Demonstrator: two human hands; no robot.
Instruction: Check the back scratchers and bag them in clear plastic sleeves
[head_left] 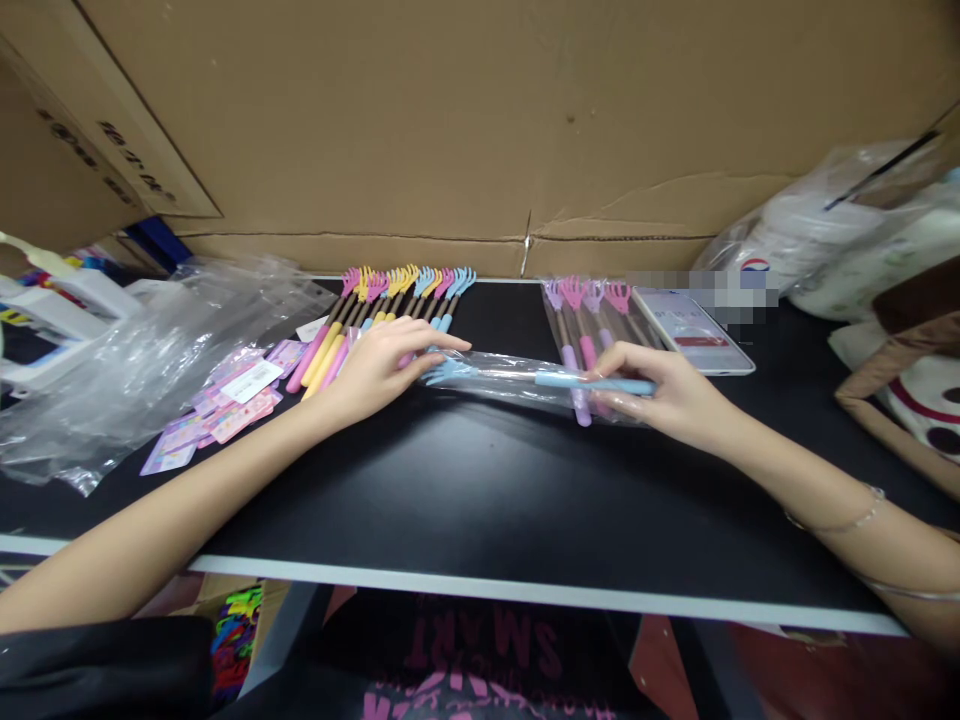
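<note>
A blue back scratcher (559, 380) in a clear plastic sleeve lies level between my hands, its claw end to the left. My right hand (667, 395) is closed on its handle, thumb and fingers pinching it through the film. My left hand (382, 365) is at the claw end, thumb and fingers closed on the sleeve there. Behind my left hand is a row of loose back scratchers (401, 285) in pink, yellow and blue. Behind my right hand lie several sleeved back scratchers (574, 330), purple and pink.
On the left are clear plastic sleeves (165, 350) in a heap and several printed cards (217, 410). A phone (701, 335) lies at right, near bagged white containers (810, 230) and a plush toy (922, 370). A cardboard wall (450, 130) rises behind the black table (480, 490).
</note>
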